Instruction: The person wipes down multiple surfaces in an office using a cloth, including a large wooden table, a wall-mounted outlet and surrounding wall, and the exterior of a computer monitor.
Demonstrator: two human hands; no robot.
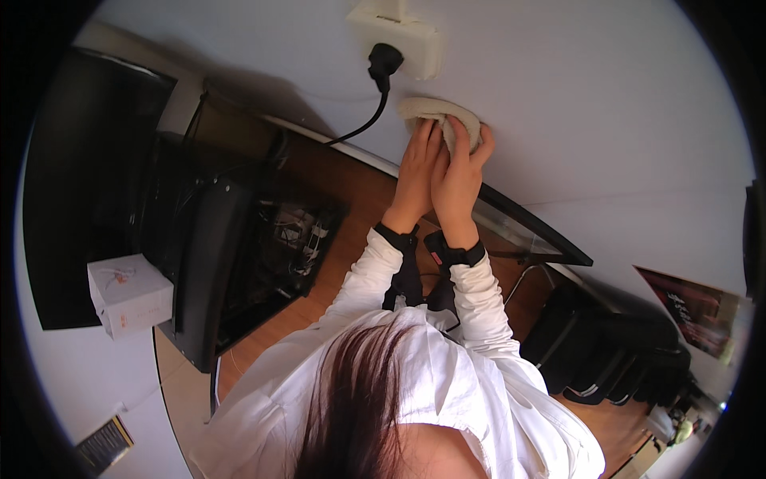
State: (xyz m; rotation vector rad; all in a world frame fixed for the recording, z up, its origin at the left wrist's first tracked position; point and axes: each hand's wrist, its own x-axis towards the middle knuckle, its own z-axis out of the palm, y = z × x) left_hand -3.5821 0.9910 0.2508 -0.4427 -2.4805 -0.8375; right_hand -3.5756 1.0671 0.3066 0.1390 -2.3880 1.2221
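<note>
A folded beige cloth (pixel 441 106) lies against the white wall (pixel 574 104). My left hand (pixel 415 177) has its fingertips on the lower left part of the cloth. Gripping its lower right side is my right hand (pixel 458 182), with the fingers bent over the edge. The two hands touch side by side, and part of the fingers is hidden in the cloth's folds. Just above the cloth, a black plug (pixel 384 62) sits in a white wall socket (pixel 423 54). Its black cord (pixel 369 125) runs down to the left.
Left of me stands an open-sided black computer case (pixel 209 263) with wires inside. A white box (pixel 132 294) is beside it, near a large dark screen (pixel 88 184). A black-framed panel (pixel 531 231) leans at the wall to the right. Stacked black chairs (pixel 602 343) stand farther right.
</note>
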